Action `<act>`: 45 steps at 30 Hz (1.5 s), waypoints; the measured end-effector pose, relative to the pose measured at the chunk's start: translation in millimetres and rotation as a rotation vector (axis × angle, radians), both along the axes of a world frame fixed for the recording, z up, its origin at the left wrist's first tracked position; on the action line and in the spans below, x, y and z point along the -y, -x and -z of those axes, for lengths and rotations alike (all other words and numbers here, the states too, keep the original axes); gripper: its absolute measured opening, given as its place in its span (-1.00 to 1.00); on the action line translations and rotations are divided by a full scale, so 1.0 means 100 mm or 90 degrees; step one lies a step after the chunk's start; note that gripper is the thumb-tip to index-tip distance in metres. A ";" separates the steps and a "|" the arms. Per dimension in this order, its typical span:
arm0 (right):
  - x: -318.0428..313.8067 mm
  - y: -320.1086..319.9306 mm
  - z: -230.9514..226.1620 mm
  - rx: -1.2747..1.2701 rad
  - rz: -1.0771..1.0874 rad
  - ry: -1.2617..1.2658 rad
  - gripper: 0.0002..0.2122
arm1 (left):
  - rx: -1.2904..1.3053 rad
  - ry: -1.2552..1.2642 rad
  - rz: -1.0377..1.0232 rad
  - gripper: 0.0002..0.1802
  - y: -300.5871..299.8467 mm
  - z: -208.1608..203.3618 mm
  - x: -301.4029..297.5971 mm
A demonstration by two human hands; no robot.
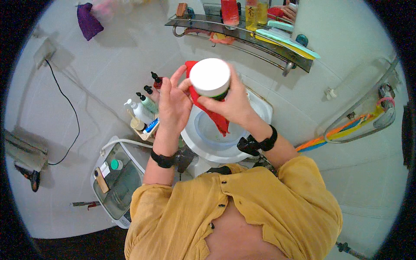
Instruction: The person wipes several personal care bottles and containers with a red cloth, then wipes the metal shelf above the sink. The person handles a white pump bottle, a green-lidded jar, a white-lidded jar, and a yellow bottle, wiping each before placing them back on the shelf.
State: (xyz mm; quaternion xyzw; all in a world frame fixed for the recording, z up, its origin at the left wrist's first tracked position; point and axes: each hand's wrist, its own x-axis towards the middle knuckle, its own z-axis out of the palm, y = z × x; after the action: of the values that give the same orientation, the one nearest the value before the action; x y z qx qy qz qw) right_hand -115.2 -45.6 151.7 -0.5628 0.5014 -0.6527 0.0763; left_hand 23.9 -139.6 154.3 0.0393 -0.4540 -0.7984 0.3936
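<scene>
- While the right hand point(236, 102) grips a white round jar point(210, 76) from its right side, thumb in front and fingers curled behind, the left hand point(173, 102) is at the jar's left with thumb and forefinger spread; its other fingers are partly hidden, so I cannot tell whether they grip anything.
- The jar is held up over the sink point(191, 145), its smooth white end facing the camera and a strip of green showing at the lower edge.
- A red cloth point(219, 121) sits against the jar beside the left hand, its loose end hanging over the sink.
- Black straps point(163, 160) circle both wrists, just nearer the person than the sink.
- Inside the sink is a clear round basin point(210, 132).
- Left of the sink stand a white pump bottle point(141, 112), a pale green bottle point(148, 104) and a blue tube point(151, 125).
- Farther left and nearer the person than the sink is a washing machine point(130, 190), with a green-lidded container point(116, 164) and a wooden brush point(102, 180) on top.
- Above the sink, a dark shelf point(199, 22) carries a red bottle point(229, 13) and pale combs point(281, 37).
- Right of the sink hangs a grey hose point(392, 117).
</scene>
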 end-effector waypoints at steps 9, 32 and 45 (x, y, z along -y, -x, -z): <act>-0.09 0.35 0.29 0.205 -0.071 -0.007 -0.31 | -0.126 -0.166 -0.087 -0.52 -0.40 -0.11 0.45; 0.08 0.75 0.38 0.167 -0.039 -0.117 -0.25 | 0.225 0.500 -0.468 -0.59 1.72 -1.03 2.61; 0.02 0.84 0.44 0.207 -0.065 -0.149 -0.30 | 0.801 0.829 -0.305 -0.50 2.39 -0.78 2.86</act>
State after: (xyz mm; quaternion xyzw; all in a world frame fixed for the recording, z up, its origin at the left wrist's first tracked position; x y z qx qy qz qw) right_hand -198.8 -47.7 107.2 -0.4617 0.5258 -0.6677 0.2540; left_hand -215.5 -425.7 232.7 0.3283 -0.9210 -0.1163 0.1744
